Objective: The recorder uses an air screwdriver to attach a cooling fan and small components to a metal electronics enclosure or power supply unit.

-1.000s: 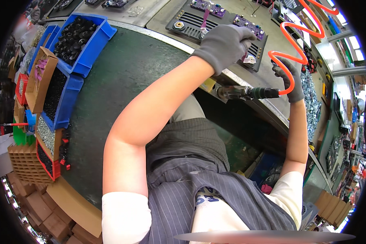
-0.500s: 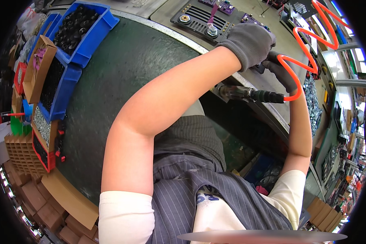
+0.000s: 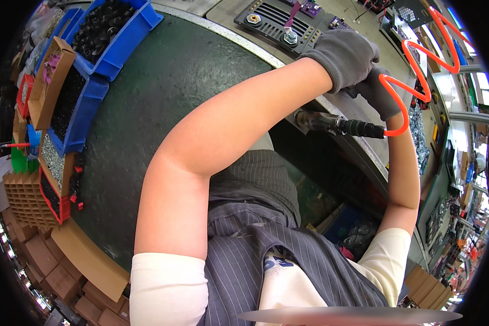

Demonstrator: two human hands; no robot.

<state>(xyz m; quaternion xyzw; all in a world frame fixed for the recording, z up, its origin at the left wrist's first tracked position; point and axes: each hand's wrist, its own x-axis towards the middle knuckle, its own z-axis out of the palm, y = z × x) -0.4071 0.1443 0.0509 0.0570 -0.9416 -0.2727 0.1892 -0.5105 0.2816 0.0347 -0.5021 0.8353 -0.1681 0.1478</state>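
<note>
Over the bench, my left hand (image 3: 346,58) in a grey knit glove is closed, its knuckles up and its fingertips hidden. My right hand (image 3: 380,93), gloved in the same grey, meets it from the right with curled fingers. Whatever lies between them is covered by the gloves; only a dark bit shows below. Just left of my left hand lies a black slotted panel (image 3: 269,24) with two metal hex fittings and purple circuit boards (image 3: 308,7) at its far side. A purple ribbon (image 3: 292,15) stands up from it.
An air tool (image 3: 339,124) with a coiled orange hose (image 3: 409,68) hangs at the bench edge (image 3: 364,155) below my hands. Blue bins (image 3: 114,62) of black parts and a cardboard tray (image 3: 49,84) stand at left. Bagged small metal parts (image 3: 417,130) lie right of my right forearm.
My right hand has drawn up against my left, and the gap between them has closed. The whole view has shifted slightly, the bench sitting a little more to the right.
</note>
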